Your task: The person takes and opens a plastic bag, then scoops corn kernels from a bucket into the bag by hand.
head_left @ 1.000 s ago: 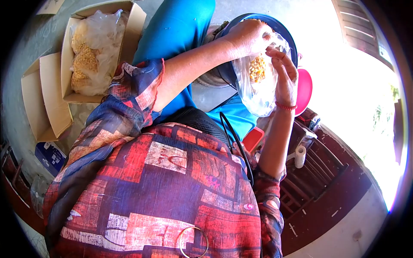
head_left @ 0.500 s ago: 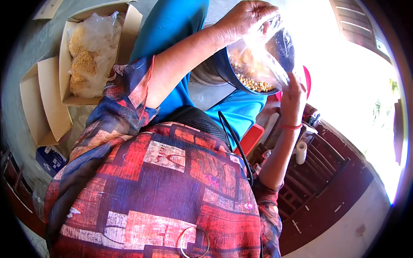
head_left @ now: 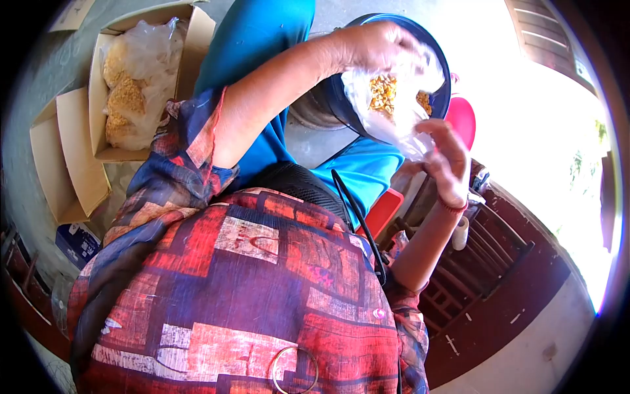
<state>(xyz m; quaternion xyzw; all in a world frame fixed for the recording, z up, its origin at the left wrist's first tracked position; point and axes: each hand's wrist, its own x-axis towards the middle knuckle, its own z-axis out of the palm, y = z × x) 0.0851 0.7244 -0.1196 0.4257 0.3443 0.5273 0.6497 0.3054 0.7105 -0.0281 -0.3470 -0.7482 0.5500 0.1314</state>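
My left hand (head_left: 387, 47) is over the far part of a dark blue bucket (head_left: 441, 62), its fingers bent round the edge of a clear plastic bag (head_left: 357, 88); motion blurs it. At the near rim, my right hand (head_left: 446, 157), with a red band on the wrist, pinches the opposite edge of the same bag. The bag is crumpled and spread across the bucket's mouth. Yellow-brown grains (head_left: 382, 94), like corn kernels, show in the middle, though I cannot tell whether they are inside the bag or beneath it.
To the left, a cardboard box (head_left: 98, 125) holds plastic bags of yellow food (head_left: 126, 97). Open cardboard flaps (head_left: 72, 157) lie beside it, near a dark blue box (head_left: 77, 244). A pink round object (head_left: 462, 121) is behind my right hand. A red tray (head_left: 384, 211) sits by my leg.
The bag, held up and stretched between both hands before, is now lower and crumpled over the bucket. My left hand has come down; the right hand has moved slightly down and its fingers have bent.
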